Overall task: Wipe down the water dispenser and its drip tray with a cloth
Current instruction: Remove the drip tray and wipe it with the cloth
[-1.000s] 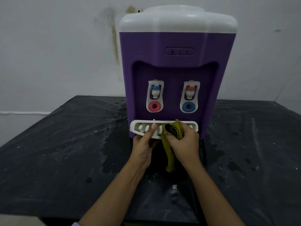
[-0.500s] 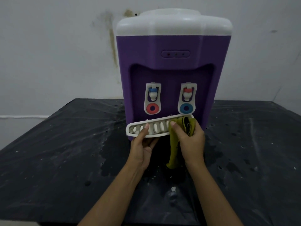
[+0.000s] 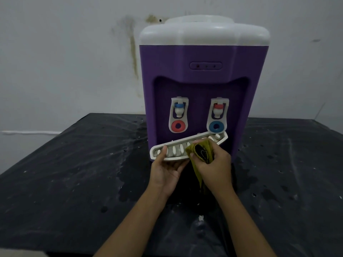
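Note:
A purple water dispenser (image 3: 202,60) with a white top and two taps stands on the table. Its white slotted drip tray (image 3: 176,150) is out of its slot and tilted, its right end higher, just in front of the dispenser's base. My left hand (image 3: 167,169) holds the tray from below at its left end, thumb on the rim. My right hand (image 3: 215,164) grips a bunched yellow-green cloth (image 3: 201,152) and presses it on the middle of the tray. A tail of cloth hangs down between my hands.
The black table (image 3: 74,173) is wet and streaked, with a dark puddle in front of the dispenser and a small white scrap (image 3: 201,218) near the front. A stained white wall (image 3: 65,62) stands close behind. The table's front edge runs along the bottom left.
The tray has come out of the dispenser and tilted further, right end up. My right hand with the cloth slid from the tray's right end back toward its middle.

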